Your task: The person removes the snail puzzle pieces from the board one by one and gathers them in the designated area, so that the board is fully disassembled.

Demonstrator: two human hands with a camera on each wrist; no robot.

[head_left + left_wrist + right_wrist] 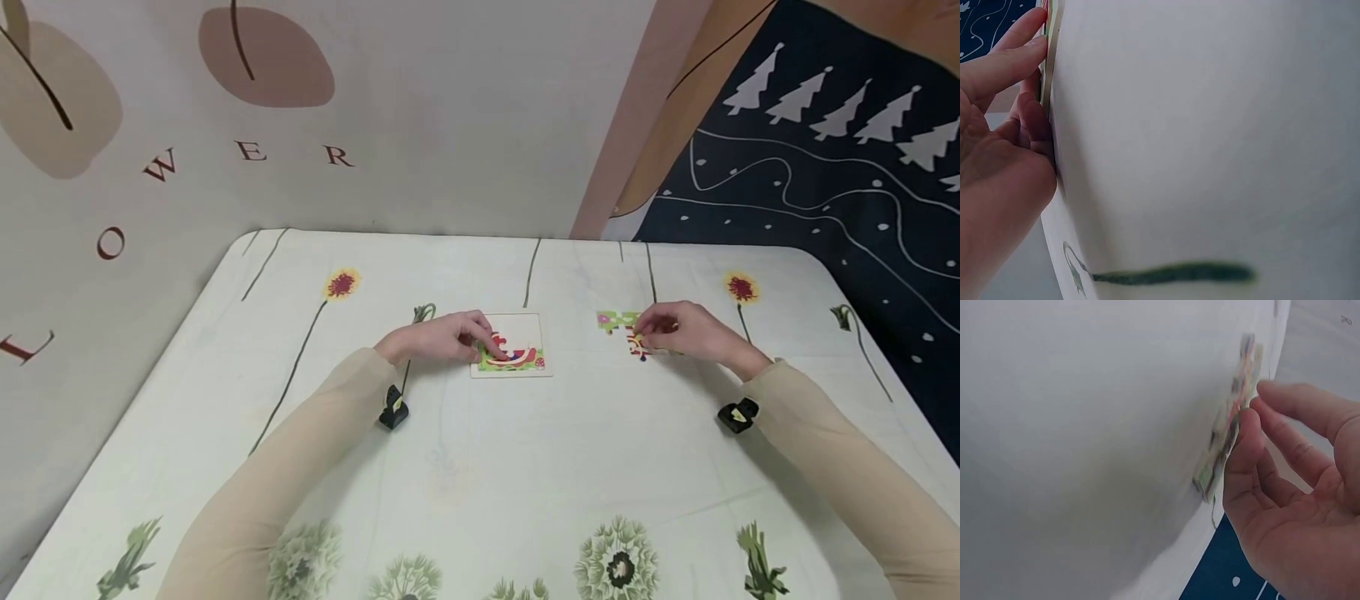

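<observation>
A square jigsaw puzzle board (513, 333) with a pale, raised border lies on the table. Red, green and white picture pieces fill its lower part, and its upper part shows bare cream. My left hand (448, 335) rests at the board's left side, extended fingers touching the pieces; the left wrist view shows these fingers (1022, 56) along the board's edge. To the right, loose jigsaw pieces (617, 320) in green, pink, red and white lie together. Over them is my right hand (686, 332), fingers bent and tips close to the pieces. Whether a piece is between those fingertips is hidden.
Under everything is a white tablecloth (480, 467) printed with flowers and stems. A pale wall hanging (450, 125) with letters stands behind the table. Dark blue cloth (825, 192) with white trees hangs at the right. Each wrist wears a small black camera (738, 414).
</observation>
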